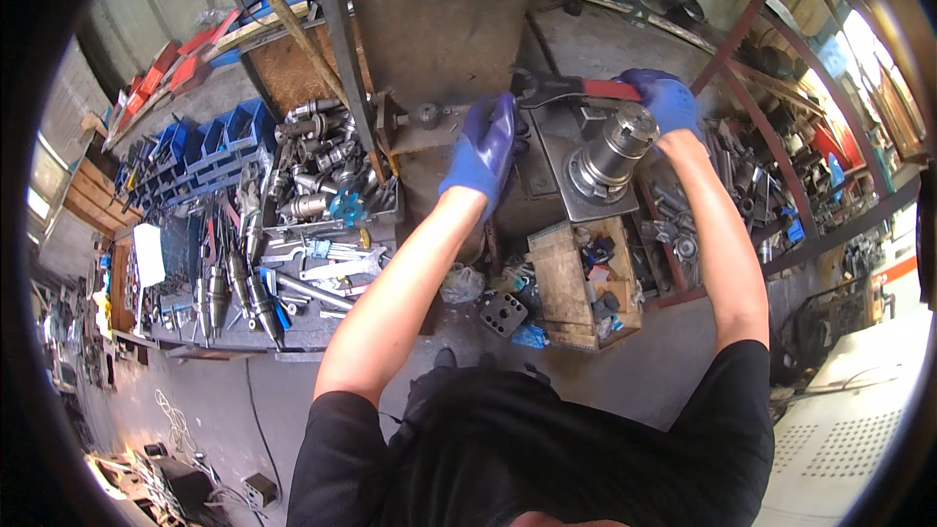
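Observation:
My right hand (666,102), in a blue and purple glove, is closed round the red grip of a long wrench (610,90). The wrench's dark head (539,90) points left, close to the fingertips of my left hand (485,148). That hand wears the same kind of glove and is held edge-on with its fingers extended; its far side is hidden. Just below the wrench's grip, a shiny metal tool holder (607,164) stands upright on a dark metal block (605,207).
A bench (322,340) on the left carries blue bins (229,141), piled tool holders (317,161) and several hand tools. Below the metal block sits a wooden crate (566,298). A rusty-red frame (752,141) and shelves of metal parts stand at the right.

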Action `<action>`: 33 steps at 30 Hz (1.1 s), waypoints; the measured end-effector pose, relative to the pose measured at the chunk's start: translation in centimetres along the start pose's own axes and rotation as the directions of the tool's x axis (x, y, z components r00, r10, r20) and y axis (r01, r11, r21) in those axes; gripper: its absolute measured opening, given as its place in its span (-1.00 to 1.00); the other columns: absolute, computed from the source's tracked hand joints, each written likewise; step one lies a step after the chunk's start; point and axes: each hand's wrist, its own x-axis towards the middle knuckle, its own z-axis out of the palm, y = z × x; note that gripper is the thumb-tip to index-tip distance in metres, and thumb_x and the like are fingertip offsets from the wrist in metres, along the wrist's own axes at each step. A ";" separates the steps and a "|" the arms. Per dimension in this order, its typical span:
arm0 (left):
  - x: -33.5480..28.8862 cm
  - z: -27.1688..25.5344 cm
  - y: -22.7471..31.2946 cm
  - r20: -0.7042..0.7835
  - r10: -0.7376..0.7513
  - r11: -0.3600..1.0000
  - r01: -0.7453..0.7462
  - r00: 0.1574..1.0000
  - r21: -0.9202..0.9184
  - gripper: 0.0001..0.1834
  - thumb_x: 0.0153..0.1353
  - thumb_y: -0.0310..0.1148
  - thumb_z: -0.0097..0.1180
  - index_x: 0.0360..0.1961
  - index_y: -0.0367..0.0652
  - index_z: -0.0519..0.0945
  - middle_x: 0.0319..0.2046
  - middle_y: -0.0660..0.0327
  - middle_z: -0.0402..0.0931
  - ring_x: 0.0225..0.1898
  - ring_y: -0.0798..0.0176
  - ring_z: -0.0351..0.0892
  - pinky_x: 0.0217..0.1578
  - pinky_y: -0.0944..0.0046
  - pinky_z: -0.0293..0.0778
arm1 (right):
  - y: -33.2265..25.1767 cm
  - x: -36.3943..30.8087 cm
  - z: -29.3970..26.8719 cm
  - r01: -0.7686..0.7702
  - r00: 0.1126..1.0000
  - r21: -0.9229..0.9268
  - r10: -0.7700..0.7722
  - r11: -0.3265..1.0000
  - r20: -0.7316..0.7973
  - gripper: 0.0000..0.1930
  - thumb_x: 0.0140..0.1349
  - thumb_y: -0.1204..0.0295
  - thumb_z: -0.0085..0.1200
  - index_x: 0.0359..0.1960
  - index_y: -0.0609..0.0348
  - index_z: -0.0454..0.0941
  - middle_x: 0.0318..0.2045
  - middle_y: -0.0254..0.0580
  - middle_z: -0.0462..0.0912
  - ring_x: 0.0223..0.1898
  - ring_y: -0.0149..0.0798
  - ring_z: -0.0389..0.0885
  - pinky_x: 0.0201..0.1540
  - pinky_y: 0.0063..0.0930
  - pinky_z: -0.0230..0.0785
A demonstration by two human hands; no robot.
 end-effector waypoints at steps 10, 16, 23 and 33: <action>1.3 -0.5 2.9 0.275 -0.474 0.872 0.489 0.836 0.019 -0.70 0.43 -0.08 0.12 -0.05 -0.05 0.66 -0.28 0.25 0.71 -0.41 0.33 0.66 -0.40 0.35 0.56 | -3.3 -1.2 -1.9 -0.081 0.991 0.025 0.078 0.996 0.112 -0.55 0.23 0.30 0.15 0.19 -0.01 0.60 0.02 0.11 0.68 0.10 0.13 0.63 0.20 -0.10 0.46; 0.9 -1.3 3.9 0.290 -0.458 0.885 0.463 0.840 0.056 -0.64 0.44 0.00 0.09 0.01 0.00 0.67 -0.21 0.27 0.72 -0.33 0.34 0.67 -0.30 0.33 0.57 | -8.4 -4.7 -8.2 -0.287 0.892 0.674 0.446 0.681 -0.072 -0.65 0.33 0.34 0.17 0.12 0.11 0.65 -0.03 0.08 0.73 -0.04 0.05 0.74 0.08 -0.18 0.56; 0.3 -5.8 -0.4 0.023 0.253 0.955 -0.253 0.967 0.153 -0.58 0.44 -0.24 0.18 0.18 -0.31 0.57 0.11 0.08 0.60 0.08 0.23 0.58 0.15 0.20 0.50 | -16.3 0.6 -13.5 -0.313 0.828 -0.182 0.361 0.932 0.428 -0.45 0.29 -0.14 0.09 -0.07 0.13 0.71 -0.27 0.12 0.73 -0.18 0.14 0.72 -0.07 -0.04 0.56; -4.3 3.8 5.6 0.540 0.093 0.937 -0.257 0.837 0.238 -0.04 0.04 -0.70 0.35 0.49 -0.28 0.20 0.27 0.05 0.40 0.22 0.20 0.45 0.27 0.14 0.41 | -8.4 0.1 -11.3 0.043 0.930 0.270 -0.137 0.962 0.341 -0.45 0.09 -0.17 0.18 -0.34 0.14 0.75 -0.37 0.10 0.72 -0.26 0.14 0.72 -0.22 -0.07 0.54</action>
